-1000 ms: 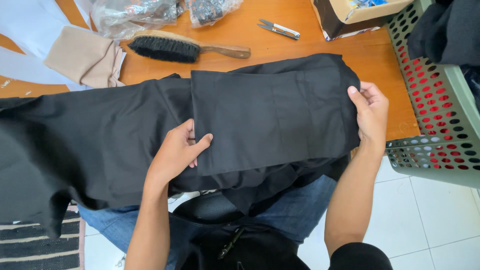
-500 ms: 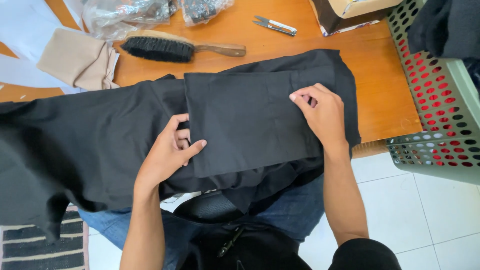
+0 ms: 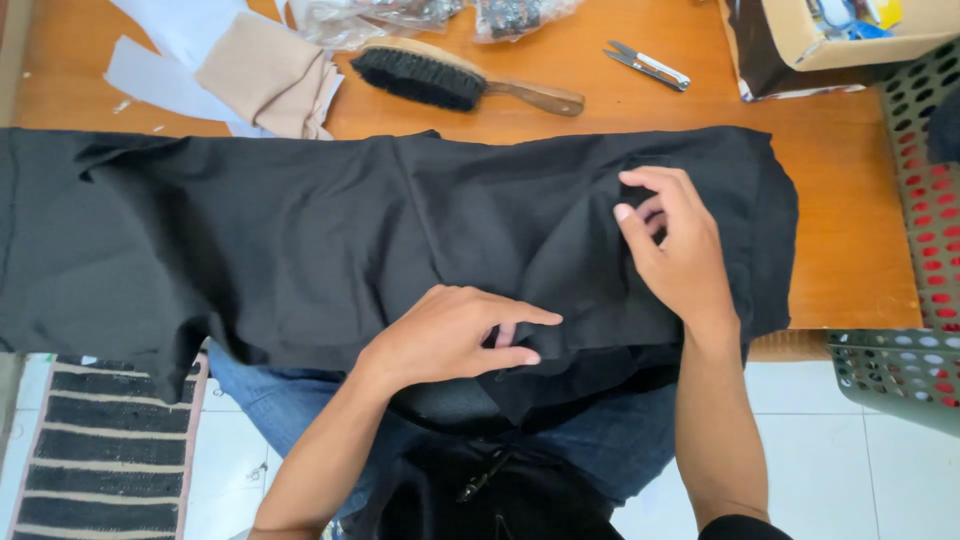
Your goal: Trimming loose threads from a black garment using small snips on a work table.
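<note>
Right hand (image 3: 680, 250) moved left onto black fabric (image 3: 300, 250); left hand (image 3: 455, 335) stays near edge

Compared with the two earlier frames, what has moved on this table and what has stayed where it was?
The right hand, first at the right edge of the black garment, carried a fold leftward and now rests further in. The left hand shifted from pressing the fold's left edge to pinching the cloth at the near table edge. The fold looks looser. The brush, snips and beige cloth stayed put.

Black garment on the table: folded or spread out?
Mostly spread: the black garment lies across the table, rumpled under both hands, near edge overhanging.
</note>
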